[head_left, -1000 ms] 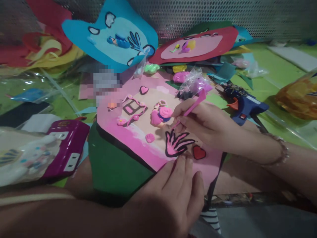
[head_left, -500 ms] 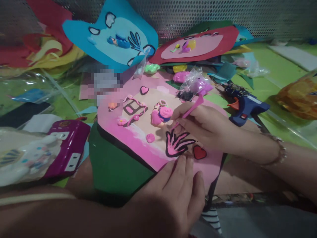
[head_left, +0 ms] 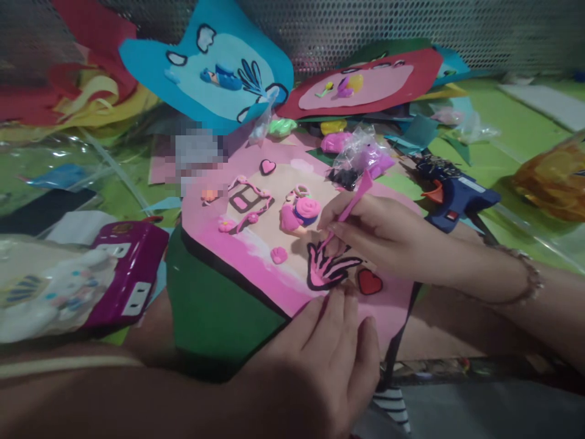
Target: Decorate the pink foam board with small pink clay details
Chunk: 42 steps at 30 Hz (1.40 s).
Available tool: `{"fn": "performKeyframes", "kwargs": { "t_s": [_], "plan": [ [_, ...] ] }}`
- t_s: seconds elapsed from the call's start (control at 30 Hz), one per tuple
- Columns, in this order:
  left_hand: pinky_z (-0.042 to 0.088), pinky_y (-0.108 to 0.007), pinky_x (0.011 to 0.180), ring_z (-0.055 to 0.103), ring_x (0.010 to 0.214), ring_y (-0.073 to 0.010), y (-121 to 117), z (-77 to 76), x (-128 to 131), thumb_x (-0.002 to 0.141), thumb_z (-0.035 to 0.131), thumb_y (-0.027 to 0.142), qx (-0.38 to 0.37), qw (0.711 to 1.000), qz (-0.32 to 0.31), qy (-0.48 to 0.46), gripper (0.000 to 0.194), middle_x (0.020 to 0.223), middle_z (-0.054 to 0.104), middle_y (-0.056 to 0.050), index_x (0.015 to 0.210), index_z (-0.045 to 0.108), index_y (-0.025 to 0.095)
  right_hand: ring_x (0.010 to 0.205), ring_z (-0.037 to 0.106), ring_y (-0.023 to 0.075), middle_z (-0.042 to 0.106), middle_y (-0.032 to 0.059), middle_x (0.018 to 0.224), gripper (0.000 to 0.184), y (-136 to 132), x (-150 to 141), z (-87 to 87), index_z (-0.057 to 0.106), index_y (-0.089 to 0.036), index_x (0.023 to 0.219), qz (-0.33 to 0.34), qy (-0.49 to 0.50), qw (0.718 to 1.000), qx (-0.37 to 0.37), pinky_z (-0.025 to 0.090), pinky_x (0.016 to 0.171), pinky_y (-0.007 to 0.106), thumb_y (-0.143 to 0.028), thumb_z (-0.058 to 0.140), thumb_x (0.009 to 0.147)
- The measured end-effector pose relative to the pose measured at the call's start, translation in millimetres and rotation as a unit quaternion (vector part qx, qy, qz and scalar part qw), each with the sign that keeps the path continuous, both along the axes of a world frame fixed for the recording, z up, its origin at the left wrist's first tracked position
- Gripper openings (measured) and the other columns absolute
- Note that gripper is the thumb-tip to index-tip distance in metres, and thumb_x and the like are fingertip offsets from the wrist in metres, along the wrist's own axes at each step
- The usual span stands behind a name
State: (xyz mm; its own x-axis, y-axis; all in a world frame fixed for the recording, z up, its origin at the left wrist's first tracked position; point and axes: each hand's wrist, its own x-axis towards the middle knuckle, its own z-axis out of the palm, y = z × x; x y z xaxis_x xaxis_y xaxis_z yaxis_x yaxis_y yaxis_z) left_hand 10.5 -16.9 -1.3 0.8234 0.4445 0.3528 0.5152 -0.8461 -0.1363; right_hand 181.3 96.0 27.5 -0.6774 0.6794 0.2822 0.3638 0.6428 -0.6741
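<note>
A pink craft board [head_left: 256, 268] with clay decorations lies on a green sheet in front of me. My right hand [head_left: 379, 235] pinches a thin pink sculpting tool [head_left: 350, 207], its tip touching the pink and black leaf-like clay shape [head_left: 331, 268]. A pink clay figure with a swirl [head_left: 299, 213] sits just left of that hand. A red heart [head_left: 368, 281] lies under the right wrist. My left hand [head_left: 320, 360] rests flat on the board's near edge, fingers together and stretched out, fingertips beside the leaf shape.
A blue glue gun [head_left: 452, 195] lies right of the board. A magenta case [head_left: 130, 268] and a plastic bag sit at the left. Blue [head_left: 214, 73] and red [head_left: 365, 82] craft boards lean against a mesh wall behind. Clay lumps and small bags [head_left: 356, 158] lie behind the board.
The tool's tip has shifted slightly down onto the leaf shape. The view has drifted a little. The left hand stays on the board's edge.
</note>
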Motion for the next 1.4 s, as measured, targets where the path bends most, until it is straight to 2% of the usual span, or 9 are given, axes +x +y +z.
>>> {"fn": "performKeyframes", "kwargs": {
  "t_s": [0.1,0.3,0.47,0.53,0.7,1.17,1.3,1.4],
  "plan": [
    [0.050,-0.043,0.092,0.054,0.116,-0.0357,-0.4,0.3,0.2,0.089,0.043,0.010,0.005,1.000,0.005,0.001,0.031,0.119,0.060,-0.023,0.116,0.057,0.002,0.071,0.061,0.0097,0.062,0.0012,0.080,0.012,0.8,0.0,-0.7,0.050,-0.014,0.095,-0.003,0.023,0.999,-0.044,0.049,0.063,0.021,-0.008,0.040,0.089],
    [0.050,-0.044,0.093,0.053,0.117,-0.0364,0.0,-0.1,0.0,0.089,0.043,0.009,-0.004,1.000,0.002,-0.003,0.031,0.119,0.059,-0.024,0.115,0.058,0.003,0.074,0.061,0.0115,0.063,0.0024,0.082,0.013,1.5,0.7,0.6,0.051,-0.015,0.093,0.000,0.006,0.999,-0.036,0.049,0.065,0.024,-0.008,0.041,0.087],
    [0.050,-0.044,0.092,0.054,0.116,-0.0361,1.2,0.3,0.3,0.089,0.045,0.010,-0.001,1.000,0.003,-0.001,0.031,0.119,0.059,-0.023,0.116,0.057,0.002,0.070,0.063,0.0102,0.062,0.0016,0.078,0.009,1.4,0.1,-1.4,0.050,-0.014,0.094,-0.015,0.042,0.996,-0.073,0.051,0.060,0.021,-0.010,0.042,0.089],
    [0.050,-0.044,0.093,0.054,0.116,-0.0358,1.6,1.0,0.3,0.089,0.045,0.010,-0.001,1.000,0.004,-0.005,0.030,0.119,0.060,-0.024,0.115,0.058,0.002,0.068,0.062,0.0094,0.061,0.0010,0.076,0.010,1.2,-0.1,-1.9,0.049,-0.014,0.093,-0.013,0.047,0.997,-0.064,0.050,0.060,0.020,-0.010,0.041,0.090],
    [0.050,-0.044,0.093,0.054,0.116,-0.0353,1.8,0.8,0.1,0.090,0.044,0.009,0.000,1.000,-0.001,-0.007,0.029,0.118,0.060,-0.024,0.115,0.057,0.002,0.072,0.060,0.0102,0.062,0.0019,0.081,0.011,0.2,0.5,0.3,0.051,-0.014,0.093,0.000,0.006,1.000,0.009,0.048,0.065,0.023,-0.008,0.042,0.088],
    [0.050,-0.045,0.093,0.053,0.116,-0.0365,1.0,-0.3,0.4,0.089,0.047,0.011,-0.004,1.000,0.004,-0.010,0.029,0.119,0.059,-0.025,0.115,0.058,0.003,0.071,0.064,0.0114,0.063,0.0025,0.080,0.011,0.7,1.9,0.0,0.051,-0.015,0.093,-0.004,0.040,0.998,-0.056,0.053,0.061,0.022,-0.009,0.043,0.088],
    [0.050,-0.044,0.092,0.055,0.115,-0.0350,1.2,-0.1,1.0,0.089,0.048,0.011,0.004,1.000,0.008,-0.014,0.027,0.116,0.061,-0.023,0.113,0.059,0.003,0.070,0.063,0.0112,0.061,0.0028,0.079,0.011,0.5,1.6,0.4,0.050,-0.014,0.094,0.012,0.048,0.998,-0.038,0.052,0.061,0.023,-0.009,0.042,0.089],
    [0.050,-0.044,0.092,0.054,0.116,-0.0352,0.8,0.0,1.2,0.089,0.049,0.012,0.000,1.000,0.007,-0.014,0.027,0.117,0.061,-0.023,0.113,0.058,0.003,0.073,0.061,0.0119,0.060,0.0047,0.081,0.014,3.5,5.5,4.7,0.053,-0.013,0.095,0.020,0.052,0.998,0.042,0.051,0.064,0.024,-0.007,0.041,0.089]
  ]
}}
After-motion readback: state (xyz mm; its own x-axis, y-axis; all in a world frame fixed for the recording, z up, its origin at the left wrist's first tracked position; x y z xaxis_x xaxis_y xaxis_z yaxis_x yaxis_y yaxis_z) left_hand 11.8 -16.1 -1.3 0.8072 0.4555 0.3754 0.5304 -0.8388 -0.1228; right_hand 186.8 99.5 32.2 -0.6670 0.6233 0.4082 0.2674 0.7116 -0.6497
